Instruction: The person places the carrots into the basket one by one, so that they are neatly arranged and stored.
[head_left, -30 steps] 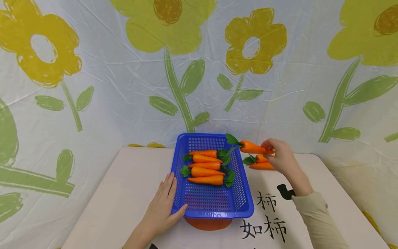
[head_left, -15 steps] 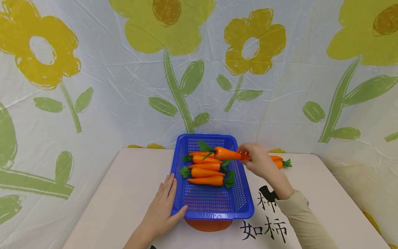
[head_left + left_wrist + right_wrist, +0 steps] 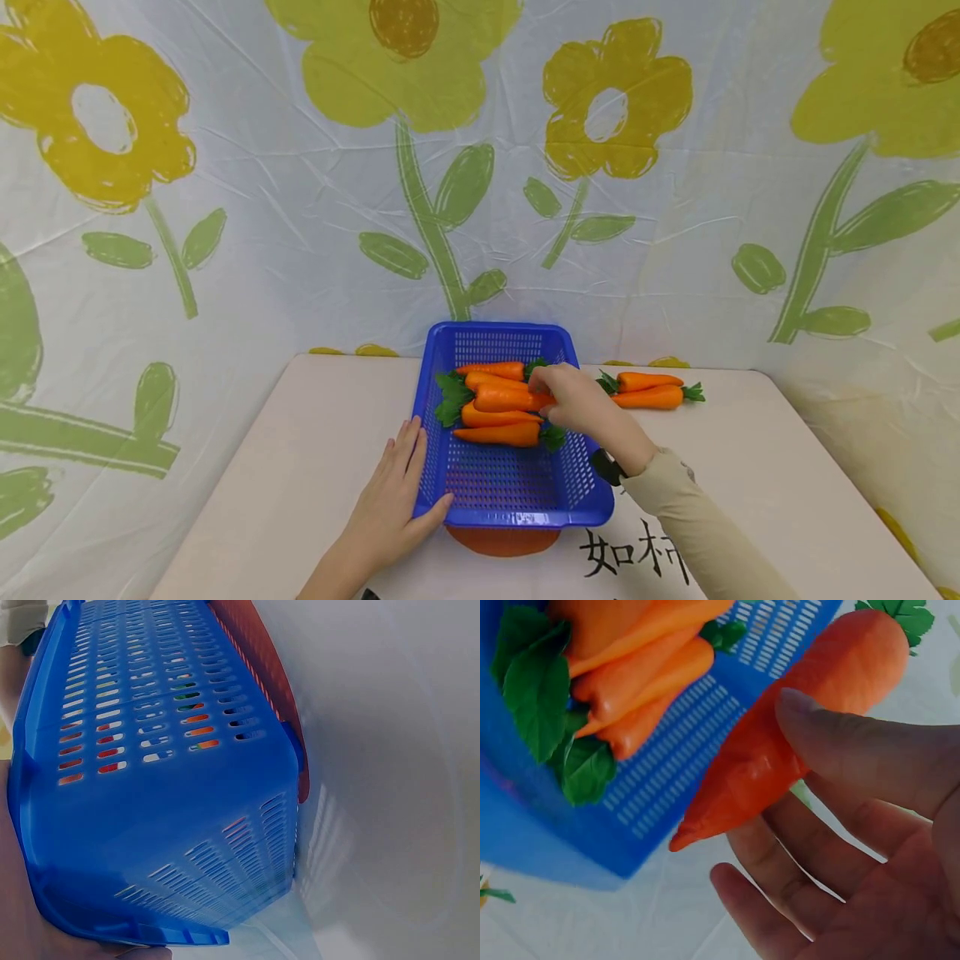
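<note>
A blue slotted plastic basket stands on the table with several orange carrots lying crosswise in it. My right hand reaches over the basket's right side. Its thumb and fingers pinch the thin end of a carrot, whose leaves point left over the others. The right wrist view shows thumb and fingers on this carrot too. Flat and straight-fingered, my left hand rests along the basket's left rim, thumb near the front corner. Part of it shows beside the basket wall in the left wrist view.
Right of the basket, more carrots lie on the pale table. A flower-printed cloth hangs behind the table. An orange-brown round shape shows under the basket's front, beside black written characters.
My right hand has carried the carrot leftward and down, from above the table at the right to the carrots inside the basket. My left hand and the basket stay put.
</note>
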A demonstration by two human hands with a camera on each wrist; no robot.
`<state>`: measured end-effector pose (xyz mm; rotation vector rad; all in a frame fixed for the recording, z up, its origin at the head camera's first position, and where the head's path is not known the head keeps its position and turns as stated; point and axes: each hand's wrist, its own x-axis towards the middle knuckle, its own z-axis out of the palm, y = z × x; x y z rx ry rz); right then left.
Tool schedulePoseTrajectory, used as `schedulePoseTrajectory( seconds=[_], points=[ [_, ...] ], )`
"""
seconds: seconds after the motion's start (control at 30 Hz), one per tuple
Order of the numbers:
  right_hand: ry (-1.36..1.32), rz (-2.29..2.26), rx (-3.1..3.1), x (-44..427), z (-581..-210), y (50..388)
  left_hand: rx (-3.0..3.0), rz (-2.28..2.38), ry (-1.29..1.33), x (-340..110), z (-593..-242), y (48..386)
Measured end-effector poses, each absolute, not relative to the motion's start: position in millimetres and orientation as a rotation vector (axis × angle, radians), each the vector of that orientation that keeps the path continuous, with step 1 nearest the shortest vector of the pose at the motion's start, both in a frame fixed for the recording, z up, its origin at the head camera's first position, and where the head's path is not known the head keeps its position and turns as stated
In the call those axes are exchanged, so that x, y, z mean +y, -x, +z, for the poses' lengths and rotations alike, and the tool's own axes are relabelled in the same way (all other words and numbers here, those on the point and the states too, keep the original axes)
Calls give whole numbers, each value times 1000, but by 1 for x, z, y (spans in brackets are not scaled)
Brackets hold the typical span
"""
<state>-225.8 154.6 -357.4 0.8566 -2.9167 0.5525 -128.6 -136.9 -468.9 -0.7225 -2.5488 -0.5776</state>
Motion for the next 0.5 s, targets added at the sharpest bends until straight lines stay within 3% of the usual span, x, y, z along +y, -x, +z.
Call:
schedulePoseTrajectory(
  seconds=[0.5],
  points=[
    [-740, 375, -3198, 123, -386, 229, -2575, -572, 715, -137, -468, 129]
  ],
)
